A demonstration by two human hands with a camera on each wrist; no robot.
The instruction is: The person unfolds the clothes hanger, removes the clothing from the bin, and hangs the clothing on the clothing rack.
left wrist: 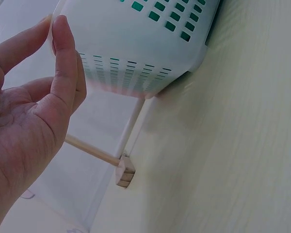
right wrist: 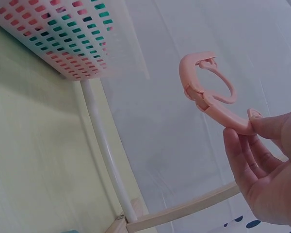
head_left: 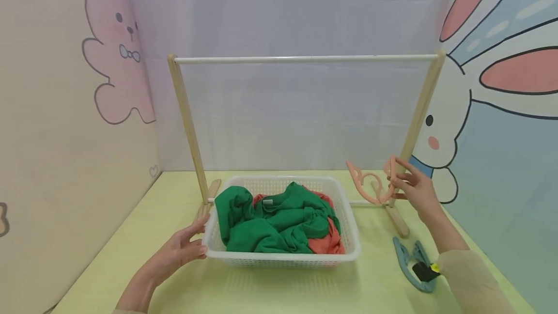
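My left hand (head_left: 176, 251) pinches the left rim of a white plastic basket (head_left: 283, 256) between thumb and fingers. Inside the basket lie a crumpled green garment (head_left: 270, 227) with a small white label and a red garment (head_left: 328, 240) partly covered by it. To the right of the basket, my right hand (head_left: 416, 189) holds up a pink folding hanger (right wrist: 223, 112) by one arm. Its two arms are bent toward each other, and its curved hook shows between them in the right wrist view.
A rack with a white rail (head_left: 305, 59) and wooden posts (head_left: 188, 125) stands behind the basket. On the table (head_left: 131, 241), a folded blue hanger (head_left: 407, 268) lies below my right forearm, beside a small black object (head_left: 423, 272) with a yellow part. Cartoon-printed walls enclose the sides.
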